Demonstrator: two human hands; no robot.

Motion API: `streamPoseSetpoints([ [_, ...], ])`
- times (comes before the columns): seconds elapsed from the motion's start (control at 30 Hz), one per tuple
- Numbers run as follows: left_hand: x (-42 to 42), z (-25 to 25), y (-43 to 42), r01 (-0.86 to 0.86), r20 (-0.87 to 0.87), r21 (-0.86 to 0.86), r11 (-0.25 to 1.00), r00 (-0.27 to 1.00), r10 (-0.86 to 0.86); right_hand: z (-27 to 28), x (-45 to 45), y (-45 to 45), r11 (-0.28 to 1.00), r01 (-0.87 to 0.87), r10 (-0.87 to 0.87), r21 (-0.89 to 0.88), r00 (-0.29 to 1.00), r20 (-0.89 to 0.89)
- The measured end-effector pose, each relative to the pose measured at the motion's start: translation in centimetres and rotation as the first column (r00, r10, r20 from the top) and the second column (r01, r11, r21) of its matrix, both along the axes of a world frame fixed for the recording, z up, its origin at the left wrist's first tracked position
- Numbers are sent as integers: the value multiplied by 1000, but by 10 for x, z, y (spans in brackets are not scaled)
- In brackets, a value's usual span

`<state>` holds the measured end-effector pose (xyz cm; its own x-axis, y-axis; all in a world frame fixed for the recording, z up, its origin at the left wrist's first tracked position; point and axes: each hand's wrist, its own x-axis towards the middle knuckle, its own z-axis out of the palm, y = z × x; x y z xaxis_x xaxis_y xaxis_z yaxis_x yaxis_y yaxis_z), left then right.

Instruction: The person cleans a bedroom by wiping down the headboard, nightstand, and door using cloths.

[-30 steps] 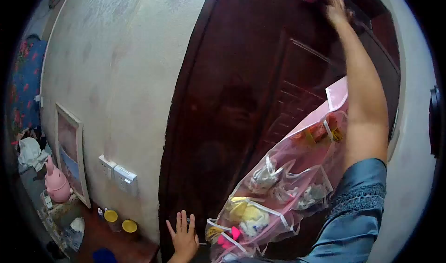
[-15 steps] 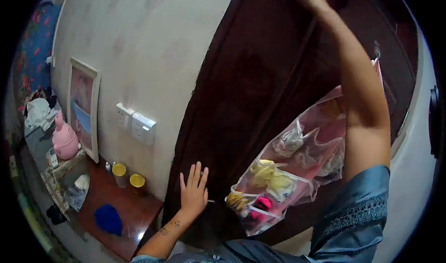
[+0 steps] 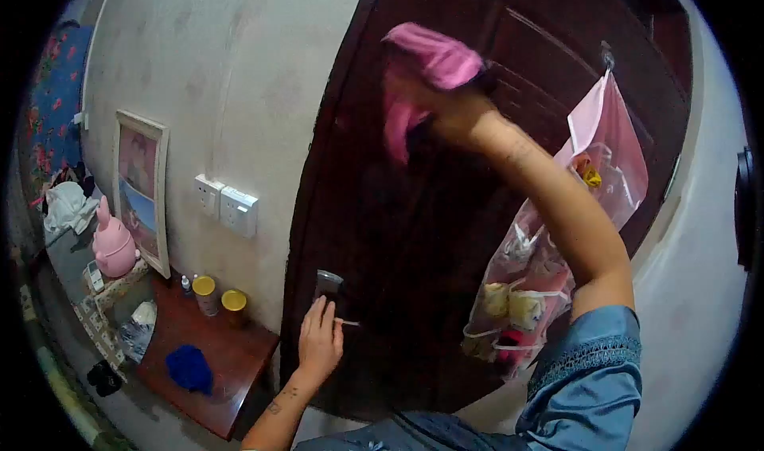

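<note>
A dark brown door fills the middle of the head view. My right hand, blurred by motion, grips a pink cloth in front of the door's upper part. One end of the cloth hangs down to the left. Lower down, my left hand lies with its fingers stretched out against the door, just below the metal lock plate and beside its thin handle. A pink hanging organizer with clear pockets hangs from a hook on the door, right of my right forearm.
Left of the door, a wall carries white switches and sockets. Below them stands a brown table with a blue cloth and two yellow-lidded jars. A framed picture and a pink rabbit-shaped object are farther left.
My right hand has swept the pink cloth down and left from the top of the door. The organizer, pushed askew before, now hangs straighter to the right. The lock plate has come into sight.
</note>
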<state>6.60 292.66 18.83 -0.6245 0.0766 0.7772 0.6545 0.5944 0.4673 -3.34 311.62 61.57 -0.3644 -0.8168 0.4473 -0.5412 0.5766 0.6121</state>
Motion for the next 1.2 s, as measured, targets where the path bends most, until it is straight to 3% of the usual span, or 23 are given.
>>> streamPoseSetpoints([
  [0.1, 38, 7, -16, -1, 69, 16, 1000, 998, 0, 84, 28, 34, 980, -22, -64, -197, 906, -418],
  [0.13, 42, 4, -19, -14, 96, 29, 999, 995, 11, 94, 55, 25, 897, 247, -390, -367, 833, -394],
  [0.17, 47, 2, -22, -25, 115, 45, 999, 993, 20, 104, 83, 15, 714, 472, -673, -516, 667, -320],
  [0.23, 53, 0, -27, -12, 140, 38, 999, 990, 7, 133, 54, 70, 733, 302, -639, -609, 614, -464],
  [0.37, 70, -8, -30, -16, 122, 41, 999, 993, 11, 108, 57, 68, 629, 251, -761, -735, 391, -518],
  [0.4, 72, -9, -29, -6, 127, 35, 999, 992, 1, 99, 44, 75, 733, 168, -644, -659, 481, -594],
  [0.43, 72, -8, -29, -1, 129, 26, 1000, 992, -3, 83, 48, 56, 721, 208, -653, -661, 522, -549],
  [0.53, 77, -1, -23, 27, 103, 7, 1000, 994, -28, 39, 58, 16, 866, 304, -487, -397, 696, -528],
  [0.57, 80, 4, -19, 33, 100, -9, 999, 994, -32, 39, 59, 13, 938, 101, -243, -332, 874, -421],
  [0.63, 87, 11, -18, 36, 91, -11, 999, 995, -35, 58, 72, 16, 888, 175, -306, -425, 915, -264],
  [0.67, 92, 11, -18, 25, 90, -9, 1000, 996, -24, 78, 59, 36, 908, 14, -166, -420, 930, -327],
  [0.7, 96, 11, -18, 10, 89, -5, 1000, 996, -10, 102, 49, 54, 895, -125, -100, -428, 879, -466],
  [0.73, 96, 3, -18, 3, 43, 24, 1000, 999, -4, 108, 83, 44, 780, 143, -471, -610, 775, -421],
  [0.77, 101, 0, -20, -10, 51, 24, 1000, 999, 8, 143, 50, 88, 836, 234, -541, -497, 506, -671],
  [0.8, 103, -1, -20, -29, 84, 19, 999, 996, 28, 165, 37, 120, 786, 42, -480, -616, 669, -567],
  [0.83, 105, -1, -19, -46, 112, 14, 999, 993, 44, 174, 43, 132, 724, 34, -528, -689, 670, -522],
  [0.9, 109, 1, -12, -72, 110, 0, 997, 991, 72, 155, 73, 111, 749, 251, -660, -614, 374, -652],
  [0.97, 110, 12, -4, -20, 123, 45, 999, 992, 14, 128, 85, 80, 755, 210, -600, -622, 604, -524],
  [1.0, 111, 27, 2, -11, 41, 35, 999, 999, 9, 114, 73, 79, 864, 188, -490, -467, 531, -692],
  [1.03, 110, 41, 6, -13, 44, 27, 1000, 999, 12, 92, 71, 67, 886, 10, -388, -463, 562, -730],
  [1.1, 99, 74, 14, 166, -22, 153, 974, 986, -165, 71, 101, 42, 873, 43, -272, -485, 870, -412],
  [1.17, 96, 128, 25, 338, 176, 523, 783, 856, -487, 50, 112, 24, 801, -30, -82, -598, 984, -160],
  [1.2, 95, 158, 32, 432, 100, 673, 600, 750, -653, 37, 119, 17, 782, -119, 90, -611, 993, -79],
])
